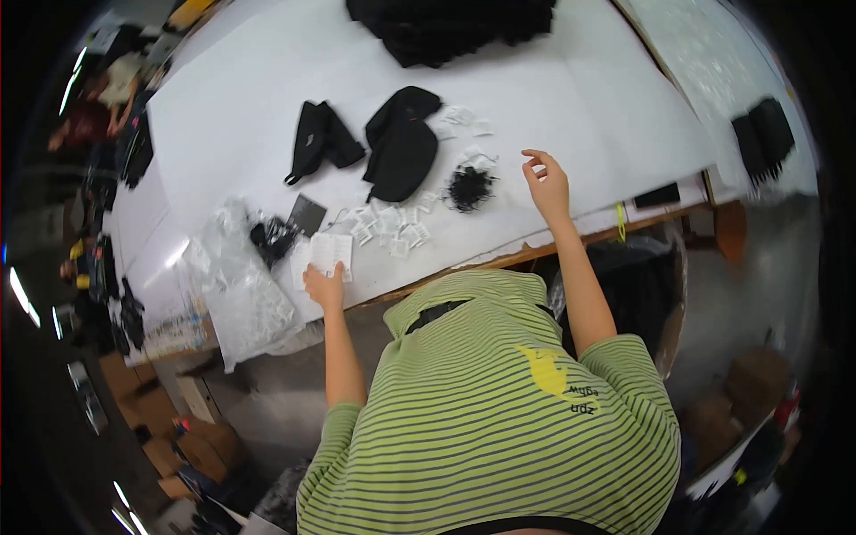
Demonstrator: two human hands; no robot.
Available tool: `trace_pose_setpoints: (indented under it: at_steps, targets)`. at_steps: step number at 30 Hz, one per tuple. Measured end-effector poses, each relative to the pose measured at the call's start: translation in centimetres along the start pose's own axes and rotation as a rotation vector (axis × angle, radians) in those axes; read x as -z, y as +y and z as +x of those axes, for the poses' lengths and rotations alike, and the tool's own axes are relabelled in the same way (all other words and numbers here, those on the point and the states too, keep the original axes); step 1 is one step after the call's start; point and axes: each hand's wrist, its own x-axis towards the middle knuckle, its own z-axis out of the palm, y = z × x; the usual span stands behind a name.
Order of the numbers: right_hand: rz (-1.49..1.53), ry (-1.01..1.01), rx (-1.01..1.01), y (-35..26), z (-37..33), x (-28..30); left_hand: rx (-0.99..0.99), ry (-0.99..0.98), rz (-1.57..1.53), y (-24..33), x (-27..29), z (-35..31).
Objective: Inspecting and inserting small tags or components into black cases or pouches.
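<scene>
- The left hand (325, 287) lies flat on a white printed sheet (326, 253) at the near edge of the white table (571, 98), fingers together, pressing the paper down rather than pinching it
- The right hand (547, 185) hovers just above the table to the right of a small tangle of black cords (469, 187) — fingers loosely curled and apart, holding nothing that I can make out
- The step in hand looks like sorting small accessories for the black items: one hand steadies the sheet while the other is between pickups
- A next move, as I judge it, would call for a fine pinch, since the small white packets (385, 223) are thin and lie close together, some overlapping
- Counted: two black fabric pieces — a folded one (319, 139) and a rounder one (401, 143) — side by side mid-table; one dark heap (450, 27) at the far edge; one small dark card (307, 214); one crumpled clear plastic bag (239, 285) by the left hand
- The packets number roughly a dozen in the near cluster, with a few more near the rounder piece; an exact count I cannot give
</scene>
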Motion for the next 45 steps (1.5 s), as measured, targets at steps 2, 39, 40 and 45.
trace_pose_setpoints:
  at_steps: [2, 39, 40, 45]
  targets:
    - [0.115, 0.184, 0.025, 2.3, -2.0, 0.7, -0.093, 0.135, 0.007, -0.4, -0.3, 0.2]
    - [1.646, 1.618, -1.169, 37.7, -34.8, -1.5, -0.923, -1.168, 0.395, 35.6, -36.6, -39.0]
    - [1.669, 1.633, -1.146, 37.8, -34.0, -1.3, -0.863, -1.201, 0.447, 35.2, -37.0, -39.8]
    - [1.928, 1.592, -0.845, 38.7, -31.5, -2.2, -0.902, -1.244, 0.529, 34.4, -36.5, -40.9]
